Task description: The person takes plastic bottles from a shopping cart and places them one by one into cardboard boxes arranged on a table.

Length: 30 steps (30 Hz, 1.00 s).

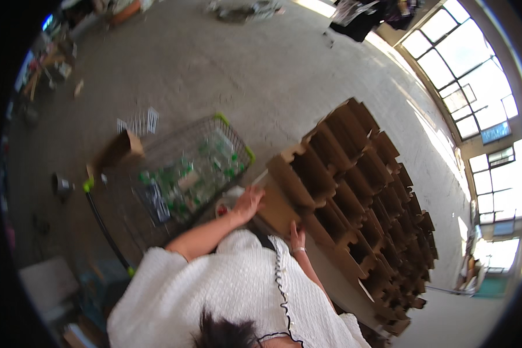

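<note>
A large brown cardboard structure (359,217), made of several rows of open compartments with notched edges, stands to my right. Its flat near panel (283,204) faces me. Beside that panel's left edge is my left hand (249,203), fingers stretched out and apart; whether they touch the cardboard is unclear. My right hand (297,238), with a pale band at the wrist, lies against the panel's lower edge with its fingers pointing up. A wire shopping cart (238,136) with green corners stands to my left. Inside it are clear plastic bottles (206,168) with green caps.
An open cardboard box (119,152) and a white wire rack (139,123) are beyond the cart's left end. The cart's dark handle (107,229) curves toward me. A grey bucket (62,184) lies further left. Large windows (461,64) line the right wall.
</note>
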Motion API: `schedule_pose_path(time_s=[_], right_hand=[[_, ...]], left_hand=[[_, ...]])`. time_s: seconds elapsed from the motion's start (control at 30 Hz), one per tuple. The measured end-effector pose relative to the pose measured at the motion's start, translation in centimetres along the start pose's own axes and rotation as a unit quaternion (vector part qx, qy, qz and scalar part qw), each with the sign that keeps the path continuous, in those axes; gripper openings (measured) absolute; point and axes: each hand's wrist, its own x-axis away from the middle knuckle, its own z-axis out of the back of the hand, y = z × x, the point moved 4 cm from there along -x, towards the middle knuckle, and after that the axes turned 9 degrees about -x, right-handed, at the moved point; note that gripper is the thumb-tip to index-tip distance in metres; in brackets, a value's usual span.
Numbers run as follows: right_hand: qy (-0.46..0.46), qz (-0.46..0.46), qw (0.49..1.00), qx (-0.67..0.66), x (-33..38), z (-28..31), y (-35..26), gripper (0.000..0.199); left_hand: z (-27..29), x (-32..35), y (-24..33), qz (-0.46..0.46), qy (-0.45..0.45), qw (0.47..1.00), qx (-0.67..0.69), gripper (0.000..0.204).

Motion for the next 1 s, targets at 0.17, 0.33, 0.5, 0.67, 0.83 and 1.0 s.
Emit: schedule_pose_path(time_s=[0.17,0.33,0.5,0.67,0.83,1.0], right_hand=[[-0.040,0.069,0.996,0.030,-3.7,-4.3,6.3,0.073],[-0.009,0.047,0.994,0.096,1.3,-4.2,-3.1,0.071],[-0.023,0.037,0.999,0.026,2.0,-4.1,-3.7,0.070],[-0.053,-0.039,0.996,-0.055,1.1,-3.7,-0.6,0.067],[-0.076,-0.016,0.996,-0.044,2.3,-3.0,-3.3,0.066],[-0.088,-0.049,0.995,-0.010,3.0,-0.9,-4.3,0.064]], left_hand=[[-2.3,1.0,-4.5,0.163,-0.079,0.979,0.095,0.092],[-2.8,-0.1,-6.3,0.302,-0.294,0.854,0.306,0.115],[-2.3,-0.1,-5.4,0.344,-0.353,0.768,0.408,0.117],[-3.4,0.1,-5.4,0.341,-0.348,0.750,0.447,0.122],[-5.2,-0.7,-6.4,0.326,-0.369,0.695,0.524,0.119],[-4.9,-1.8,-4.4,0.328,-0.420,0.707,0.465,0.116]])
